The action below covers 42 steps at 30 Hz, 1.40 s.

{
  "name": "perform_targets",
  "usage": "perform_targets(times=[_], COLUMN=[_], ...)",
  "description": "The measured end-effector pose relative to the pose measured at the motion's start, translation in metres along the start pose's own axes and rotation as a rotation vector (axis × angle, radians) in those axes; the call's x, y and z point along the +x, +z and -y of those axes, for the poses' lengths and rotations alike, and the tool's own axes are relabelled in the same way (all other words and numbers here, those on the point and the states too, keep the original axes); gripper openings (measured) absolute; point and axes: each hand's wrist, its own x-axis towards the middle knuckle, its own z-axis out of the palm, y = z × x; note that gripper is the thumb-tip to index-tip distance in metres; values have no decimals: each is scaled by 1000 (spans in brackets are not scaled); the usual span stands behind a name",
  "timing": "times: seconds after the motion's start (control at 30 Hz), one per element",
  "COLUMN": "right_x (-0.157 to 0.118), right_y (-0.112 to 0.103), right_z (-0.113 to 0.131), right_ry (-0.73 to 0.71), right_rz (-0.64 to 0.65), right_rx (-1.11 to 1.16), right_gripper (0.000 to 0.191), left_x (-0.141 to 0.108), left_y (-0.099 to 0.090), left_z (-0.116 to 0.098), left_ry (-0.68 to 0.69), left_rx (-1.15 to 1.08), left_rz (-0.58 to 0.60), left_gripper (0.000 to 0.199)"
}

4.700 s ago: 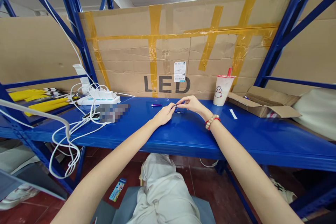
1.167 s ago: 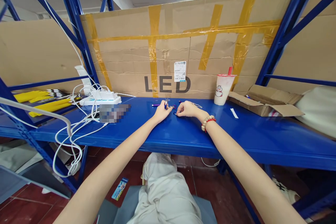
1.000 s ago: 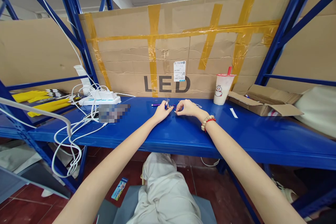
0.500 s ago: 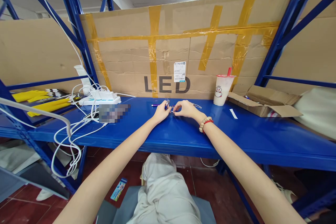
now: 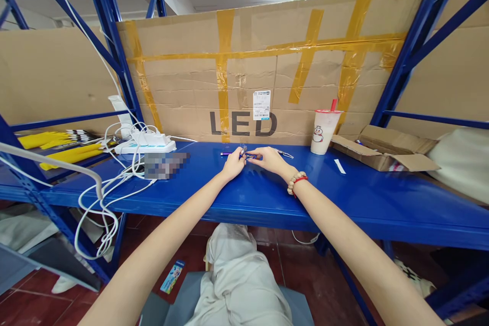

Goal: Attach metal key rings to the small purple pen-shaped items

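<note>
Both hands meet over the blue tabletop (image 5: 267,198). My left hand (image 5: 234,164) is closed on something small and partly shiny near its fingertips, too small to make out. Close on its right, my right hand (image 5: 270,159) has its fingers pinched at the same spot, and what they hold is too small to tell. A bead bracelet and a red cord circle my right wrist. A thin purple item (image 5: 226,154) lies just left of my left fingertips. Behind my right hand, a small metallic item (image 5: 286,154) rests on the tabletop.
A cup with a red straw (image 5: 321,132), a white strip (image 5: 340,166) and an open cardboard box (image 5: 382,155) are on the right. On the left are a power strip (image 5: 145,147), tangled white cables and yellow items (image 5: 72,155). Taped cardboard (image 5: 183,86) stands behind.
My right hand has shifted slightly left, toward my left hand. Its fingers are now less arched, and a dark, thin shape shows between the hands.
</note>
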Motion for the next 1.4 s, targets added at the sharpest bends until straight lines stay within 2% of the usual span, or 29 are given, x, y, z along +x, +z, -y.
perform_targets(times=[0.27,0.53,1.0,1.4], right_x=[-1,-1,0,3], right_y=[-2,2,9,8], right_z=[10,14,7,5], right_ry=[27,28,18,-28], right_rz=[108,179,81,14], right_rx=[-230,-249,-106,39], right_gripper=[27,22,21,31], left_x=[0,0,-1,0], left_y=[0,0,-1,0], left_z=[-1,0,-1,-1], left_ry=[-1,5,61,88], left_rx=[33,120,31,-73], left_rz=[3,20,-7,6], left_gripper=[11,8,8,9])
